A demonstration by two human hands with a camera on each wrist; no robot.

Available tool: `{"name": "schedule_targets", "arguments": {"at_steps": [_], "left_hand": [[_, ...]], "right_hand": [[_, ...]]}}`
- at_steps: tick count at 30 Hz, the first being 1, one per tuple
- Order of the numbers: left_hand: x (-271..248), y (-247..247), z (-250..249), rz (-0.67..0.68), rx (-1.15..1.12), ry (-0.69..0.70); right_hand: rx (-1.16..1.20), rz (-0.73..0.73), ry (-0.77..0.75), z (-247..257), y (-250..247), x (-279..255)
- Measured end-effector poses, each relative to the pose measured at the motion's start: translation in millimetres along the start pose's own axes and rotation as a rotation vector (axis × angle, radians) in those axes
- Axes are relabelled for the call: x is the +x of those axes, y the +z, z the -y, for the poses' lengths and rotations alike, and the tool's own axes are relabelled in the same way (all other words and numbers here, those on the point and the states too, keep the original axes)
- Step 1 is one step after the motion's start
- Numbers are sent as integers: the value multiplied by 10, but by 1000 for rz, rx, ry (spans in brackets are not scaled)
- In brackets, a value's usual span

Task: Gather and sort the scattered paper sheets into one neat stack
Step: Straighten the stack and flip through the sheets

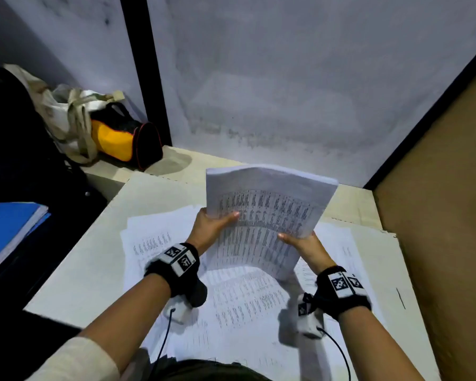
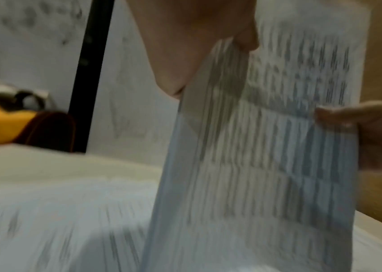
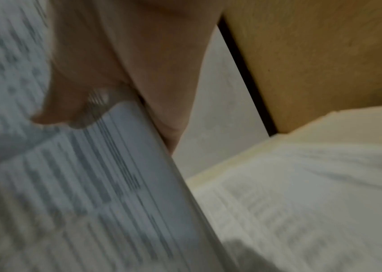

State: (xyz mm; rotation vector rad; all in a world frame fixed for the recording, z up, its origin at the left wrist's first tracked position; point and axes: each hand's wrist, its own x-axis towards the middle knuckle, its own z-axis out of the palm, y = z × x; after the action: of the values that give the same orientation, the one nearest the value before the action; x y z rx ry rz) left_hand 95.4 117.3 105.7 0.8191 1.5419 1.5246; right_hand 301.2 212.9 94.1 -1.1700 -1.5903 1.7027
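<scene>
Both forearms are reaching in from six o'clock over the pale rectangular table, which is carrying loose white printed paper sheets spread across its middle. Above them, a thick bundle of printed white sheets is standing tilted, lifted off the tabletop. At nine o'clock of the bundle, the left hand is pinching its edge, thumb on the front; at three o'clock, the right hand is pinching likewise.
</scene>
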Motion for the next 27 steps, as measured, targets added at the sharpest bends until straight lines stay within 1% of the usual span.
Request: {"name": "schedule_targets", "arguments": {"at_steps": [2, 3, 4, 5, 6, 7, 8, 9, 10, 11, 12, 14, 15, 16, 17, 18, 19, 20, 22, 23, 24, 25, 26, 27], "left_hand": [[30, 2, 198, 28, 78, -68], [50, -55, 313, 74, 163, -103], [71, -138, 423, 130, 292, -135], [77, -282, 565, 158, 462, -176], [86, -445, 699, 128, 642, -244], [70, -637, 825, 21, 802, -345], [4, -837, 921, -129, 911, -467], [-72, -995, 981, -279, 965, -579], [-145, -1131, 1037, -387, 978, -671], [-200, -1232, 1069, -431, 967, -758], [-239, -1289, 1071, -448, 945, -848], [-236, -1334, 1105, -496, 905, -927], [-222, -1329, 1128, -492, 907, -940], [-192, -1304, 1121, -462, 913, -910], [-178, -1271, 1089, -444, 904, -913], [-155, -1245, 1070, -402, 877, -934], [-127, -1235, 1062, -364, 791, -920], [-124, -1240, 1042, -366, 709, -864], [-119, -1299, 1070, -431, 597, -819], [-126, -1301, 1088, -447, 577, -788], [-155, -1290, 1059, -456, 531, -740], [-171, -1270, 1035, -465, 428, -673], [-197, -1242, 995, -462, 342, -626], [-213, -1212, 970, -417, 284, -621]], "right_hand": [[-88, -113, -24, -142, 45, 4], [-130, -176, -46, -160, 56, -4], [-159, -250, -66, -150, 33, -8], [-160, -302, -72, -129, -7, -12], [-161, -340, -74, -100, -75, -6], [-180, -363, -78, -66, -155, 1], [-212, -379, -74, -29, -228, 13], [-237, -395, -67, -3, -309, 24], [-250, -404, -53, 9, -371, 30], [-245, -411, -40, 16, -420, 28], [-235, -409, -26, 4, -452, 30], [-257, -388, -5, -39, -463, 30], [-280, -373, 4, -64, -446, 32], [-292, -363, 15, -84, -416, 31], [-299, -359, 25, -105, -380, 33], [-305, -353, 32, -127, -344, 35], [-314, -347, 43, -147, -314, 39], [-326, -343, 55, -172, -285, 46], [-351, -345, 86, -235, -269, 70], [-365, -348, 101, -264, -275, 83], [-381, -350, 110, -284, -280, 92], [-400, -353, 116, -293, -278, 98], [-417, -355, 121, -300, -276, 97], [-430, -355, 128, -307, -268, 93]]}}
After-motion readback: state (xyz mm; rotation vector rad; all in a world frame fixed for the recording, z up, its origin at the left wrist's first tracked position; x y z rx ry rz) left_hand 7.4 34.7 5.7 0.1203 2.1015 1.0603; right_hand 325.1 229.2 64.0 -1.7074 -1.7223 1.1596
